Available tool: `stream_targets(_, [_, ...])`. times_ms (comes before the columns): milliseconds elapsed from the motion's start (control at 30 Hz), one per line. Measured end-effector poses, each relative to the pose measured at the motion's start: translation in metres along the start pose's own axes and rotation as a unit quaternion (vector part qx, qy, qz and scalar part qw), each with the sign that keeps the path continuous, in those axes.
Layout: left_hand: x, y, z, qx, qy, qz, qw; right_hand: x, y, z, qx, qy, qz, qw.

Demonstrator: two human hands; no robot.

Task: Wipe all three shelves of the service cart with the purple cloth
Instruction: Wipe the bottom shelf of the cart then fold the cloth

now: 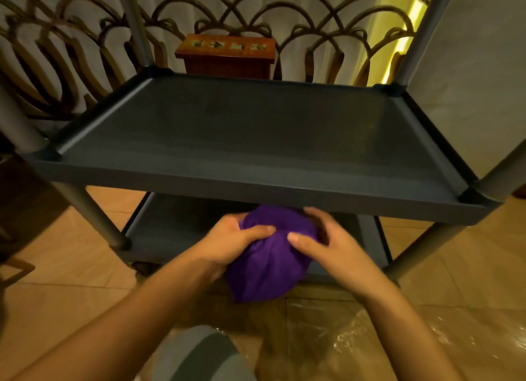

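1. At the lower centre of the frame, we see both hands bunching the purple cloth into a rounded bundle, held in front of the service cart.
2. The left hand grips the cloth's left side; its fingers are clenched into the fabric, the thumb lying across the top.
3. The right hand grasps the right side, thumb pressed on the front of the bundle, the other fingers curled around the back.
4. The cloth's upper part sits just under the front rim of the middle shelf, and its lower part hangs down in front of the bottom shelf. We cannot tell whether it touches either shelf.
5. The middle shelf, a dark grey tray with a raised rim, fills the centre of the frame.
6. Grey posts rise at the corners of the cart.
7. In the upper centre, behind the cart, stands a small wooden box before a screen of dark arched scrollwork.
8. The floor is tan tile; a knee in grey fabric shows at the bottom edge.
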State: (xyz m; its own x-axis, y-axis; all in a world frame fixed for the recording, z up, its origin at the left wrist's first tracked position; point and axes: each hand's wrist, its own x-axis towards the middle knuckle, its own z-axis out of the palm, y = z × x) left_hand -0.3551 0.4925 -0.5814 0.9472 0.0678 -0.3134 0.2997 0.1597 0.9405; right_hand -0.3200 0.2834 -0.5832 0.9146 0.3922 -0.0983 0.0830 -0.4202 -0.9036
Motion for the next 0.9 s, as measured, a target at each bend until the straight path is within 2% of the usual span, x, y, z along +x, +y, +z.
stream_targets(67, [0.007, -0.024, 0.004, -0.009, 0.056, -0.012, 0.998, -0.007, 0.023, 0.021, -0.077, 0.073, 0.005, 0.994])
stream_targets(100, [0.011, -0.037, 0.007, -0.011, 0.082, -0.022, 0.996, -0.011, 0.034, 0.035, -0.069, 0.097, 0.012, 0.993])
stream_targets(200, [0.031, -0.066, 0.015, -0.029, 0.141, -0.039, 0.989, -0.008, 0.057, 0.074, 0.017, 0.054, 0.036, 0.998])
stream_targets(267, [0.048, -0.085, 0.016, -0.048, 0.158, -0.084, 0.983, 0.003, 0.076, 0.095, 0.012, 0.036, 0.055, 0.998])
stream_targets(367, [0.07, -0.105, 0.009, -0.05, 0.151, -0.175, 0.972, 0.023, 0.1, 0.111, -0.025, 0.028, 0.055, 0.998])
stream_targets(500, [0.092, -0.117, -0.005, -0.028, 0.106, -0.154, 0.982, 0.051, 0.126, 0.119, 0.015, 0.029, 0.03, 0.999])
stream_targets(600, [0.101, -0.119, -0.008, -0.049, 0.057, -0.134, 0.988, 0.073, 0.14, 0.125, 0.051, 0.087, 0.056, 0.993])
stream_targets(633, [0.103, -0.121, -0.011, -0.019, 0.044, -0.122, 0.991, 0.079, 0.147, 0.129, 0.066, 0.099, 0.063, 0.991])
stream_targets(733, [0.114, -0.127, -0.028, 0.199, 0.008, -0.043, 0.979, 0.091, 0.163, 0.142, 0.098, 0.137, 0.057, 0.984])
stream_targets(833, [0.131, -0.133, -0.061, 0.262, 0.019, -0.017, 0.965, 0.103, 0.17, 0.153, 0.205, 0.161, 0.082, 0.962])
stream_targets(900, [0.142, -0.142, -0.083, 0.348, 0.024, 0.03, 0.937, 0.114, 0.174, 0.155, 0.258, 0.164, 0.087, 0.948])
